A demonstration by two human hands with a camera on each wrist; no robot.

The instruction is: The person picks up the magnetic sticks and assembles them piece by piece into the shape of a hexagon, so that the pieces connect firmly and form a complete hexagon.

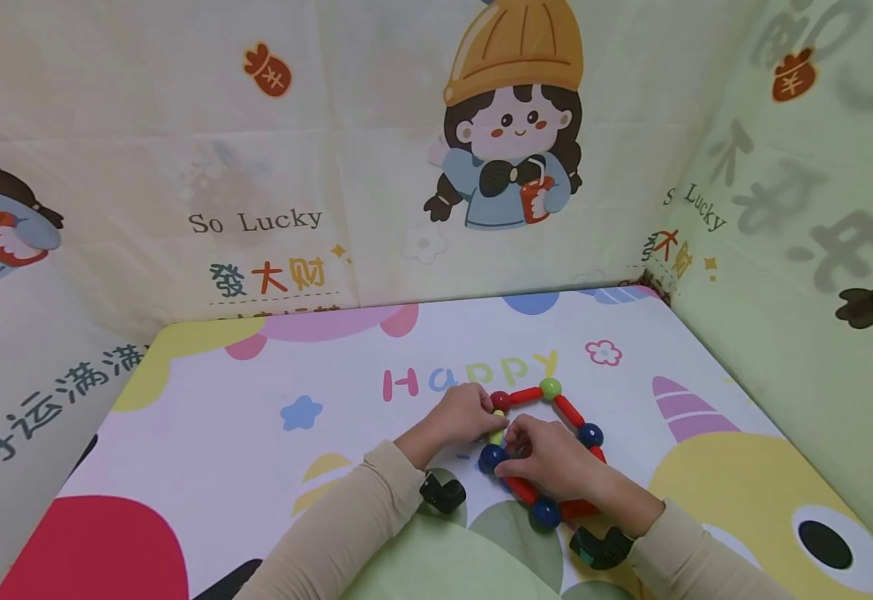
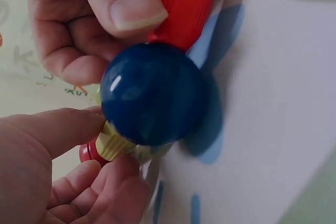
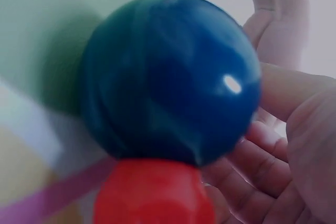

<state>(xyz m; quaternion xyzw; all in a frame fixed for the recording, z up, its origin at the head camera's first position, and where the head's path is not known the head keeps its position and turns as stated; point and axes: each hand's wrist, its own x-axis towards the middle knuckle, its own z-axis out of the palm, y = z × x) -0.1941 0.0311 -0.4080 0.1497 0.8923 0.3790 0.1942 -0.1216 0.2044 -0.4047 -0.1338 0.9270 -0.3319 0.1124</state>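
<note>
A ring of balls and rods, resembling a magnetic building set, lies on the table. My left hand point(image 1: 460, 414) pinches the yellow rod point(image 2: 111, 142), between a red ball point(image 1: 501, 401) and a blue ball point(image 2: 155, 95). My right hand point(image 1: 552, 457) grips a red rod point(image 2: 186, 11) at that same blue ball, the thumb lying along it. Toward me, this rod runs to another blue ball point(image 1: 544, 514), large in the right wrist view with a second red rod point(image 3: 155, 192) attached. Part of the ring's near right side is hidden behind my right hand.
On the ring's far side, a light green ball point(image 1: 550, 388) and a third blue ball point(image 1: 589, 435) are joined by a red rod point(image 1: 569, 411). The printed table point(image 1: 218, 433) meets cloth-covered walls point(image 1: 376, 167) at the back and sides.
</note>
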